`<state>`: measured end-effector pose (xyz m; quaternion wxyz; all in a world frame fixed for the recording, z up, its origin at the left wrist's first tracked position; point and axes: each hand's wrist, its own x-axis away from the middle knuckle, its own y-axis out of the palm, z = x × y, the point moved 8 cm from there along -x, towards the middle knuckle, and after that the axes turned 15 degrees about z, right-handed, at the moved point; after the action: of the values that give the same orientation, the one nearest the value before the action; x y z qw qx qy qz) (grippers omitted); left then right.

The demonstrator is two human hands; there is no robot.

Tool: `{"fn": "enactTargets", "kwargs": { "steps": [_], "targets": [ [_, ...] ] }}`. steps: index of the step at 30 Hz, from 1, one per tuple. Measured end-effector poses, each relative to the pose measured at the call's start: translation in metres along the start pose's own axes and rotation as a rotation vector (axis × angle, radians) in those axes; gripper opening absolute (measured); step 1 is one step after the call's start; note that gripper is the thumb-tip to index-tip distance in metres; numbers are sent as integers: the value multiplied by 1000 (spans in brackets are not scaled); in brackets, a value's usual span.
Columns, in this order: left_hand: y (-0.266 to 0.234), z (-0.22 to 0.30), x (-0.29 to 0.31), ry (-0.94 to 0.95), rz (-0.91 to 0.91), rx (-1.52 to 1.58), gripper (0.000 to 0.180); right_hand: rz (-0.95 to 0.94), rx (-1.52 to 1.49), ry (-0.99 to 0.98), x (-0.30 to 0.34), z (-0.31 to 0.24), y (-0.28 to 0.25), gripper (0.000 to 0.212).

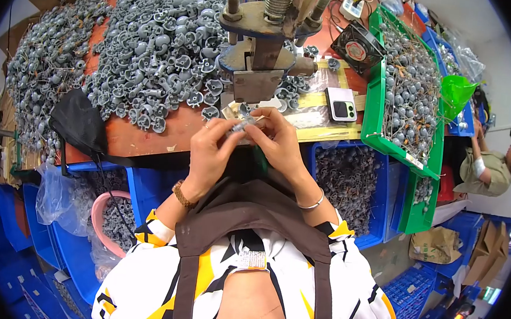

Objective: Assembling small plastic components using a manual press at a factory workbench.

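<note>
My left hand (208,150) and my right hand (278,144) meet at the table's near edge, just under the head of a metal press (258,83). Fingertips of both hands pinch a small grey plastic part (241,124) between them; its finer details are hidden by the fingers. Behind the left hand spreads a large heap of loose grey plastic parts (156,50), cup-shaped with tabs. A few more grey parts (291,90) lie beside the press. To the right of the right hand, a light-coloured phone (339,105) rests on the taped tabletop.
A green tray (374,118) of grey balls with wires stands right, near a black fan (358,47). More wired pieces (47,65) are heaped far left, by a black cloth bag (79,123). Blue bins (379,199) flank my lap. A co-worker (487,172) is at far right.
</note>
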<state>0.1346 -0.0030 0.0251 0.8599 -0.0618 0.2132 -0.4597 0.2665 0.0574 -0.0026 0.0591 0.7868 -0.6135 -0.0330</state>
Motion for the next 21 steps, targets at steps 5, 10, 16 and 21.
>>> {"fn": "enactTargets", "kwargs": {
  "steps": [5,10,16,21],
  "targets": [
    [-1,-11,-19,44,106,-66,21,160,622,-413,-4,-19,-4,8],
    [9,-7,-31,92,49,-74,22,199,811,-567,0,-28,-5,11],
    [13,2,-33,184,26,-140,19,258,646,-391,-11,-38,-34,10],
    [14,1,-36,173,4,-66,20,328,255,-316,-88,-81,-76,20]
  ]
}}
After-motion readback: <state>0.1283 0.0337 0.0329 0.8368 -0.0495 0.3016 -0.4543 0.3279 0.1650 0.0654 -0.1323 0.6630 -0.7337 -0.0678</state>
